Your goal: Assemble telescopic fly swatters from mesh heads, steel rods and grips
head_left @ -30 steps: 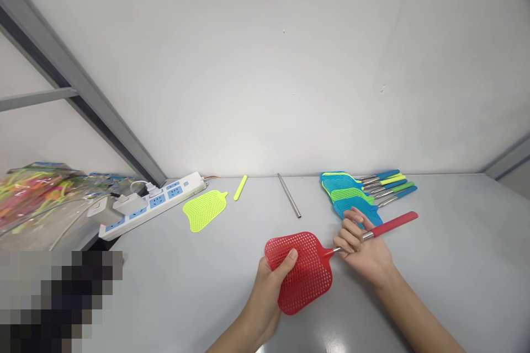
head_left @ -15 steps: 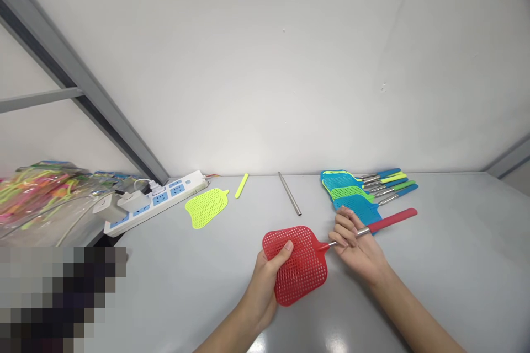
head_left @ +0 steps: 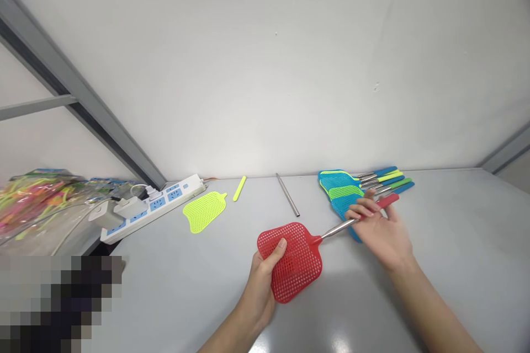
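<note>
My left hand pinches the mesh head of a red fly swatter, its thumb on top and the other fingers behind. From the head a metal rod runs up and right to a red grip. My right hand has its fingers curled loosely over that grip, slightly blurred. Beyond it lies a stack of finished-looking blue and green fly swatters, partly covered by the hand. A loose yellow swatter head, a yellow handle grip and a bare metal rod lie apart near the wall.
A white power strip with plugged-in adapters runs along the left edge of the grey table. Bags of colourful plastic parts are piled at the far left. A white wall closes off the back; a grey metal frame stands left.
My right hand has slid from the metal rod outward onto the red grip. The grip now sits closer to the swatter head, with less rod showing. My left hand keeps its hold.
</note>
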A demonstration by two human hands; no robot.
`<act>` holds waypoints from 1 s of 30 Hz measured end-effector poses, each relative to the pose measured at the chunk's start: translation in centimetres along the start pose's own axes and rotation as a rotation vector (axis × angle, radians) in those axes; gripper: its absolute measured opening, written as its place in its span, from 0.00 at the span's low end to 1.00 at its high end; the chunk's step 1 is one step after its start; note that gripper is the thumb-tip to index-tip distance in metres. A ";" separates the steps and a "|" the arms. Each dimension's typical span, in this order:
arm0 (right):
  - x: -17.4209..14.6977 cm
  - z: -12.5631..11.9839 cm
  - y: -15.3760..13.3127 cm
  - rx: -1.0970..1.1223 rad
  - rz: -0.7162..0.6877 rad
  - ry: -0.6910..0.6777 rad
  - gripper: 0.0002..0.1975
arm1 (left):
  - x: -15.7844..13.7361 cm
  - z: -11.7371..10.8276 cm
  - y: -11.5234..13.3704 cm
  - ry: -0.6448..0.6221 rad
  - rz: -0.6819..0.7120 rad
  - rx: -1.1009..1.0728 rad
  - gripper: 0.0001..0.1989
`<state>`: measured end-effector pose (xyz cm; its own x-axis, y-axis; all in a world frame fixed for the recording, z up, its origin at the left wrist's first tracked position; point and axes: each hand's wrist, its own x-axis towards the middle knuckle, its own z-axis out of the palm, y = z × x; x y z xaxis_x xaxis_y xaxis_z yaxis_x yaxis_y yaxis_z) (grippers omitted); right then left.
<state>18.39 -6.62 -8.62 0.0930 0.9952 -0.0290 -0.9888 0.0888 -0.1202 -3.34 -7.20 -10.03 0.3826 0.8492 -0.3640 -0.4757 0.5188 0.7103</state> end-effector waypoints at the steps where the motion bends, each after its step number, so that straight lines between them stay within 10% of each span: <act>1: -0.1 0.0 -0.6 -0.008 -0.044 -0.023 0.05 | 0.0 0.0 0.0 -0.002 -0.005 0.009 0.15; 30: 0.1 -0.7 -1.6 -0.057 -0.129 -0.034 0.14 | 0.0 -0.3 0.1 0.030 -0.048 0.042 0.14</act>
<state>20.08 -6.72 -9.14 0.2141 0.9765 0.0242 -0.9605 0.2150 -0.1767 -3.60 -7.12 -10.09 0.3801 0.8262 -0.4158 -0.4232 0.5551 0.7161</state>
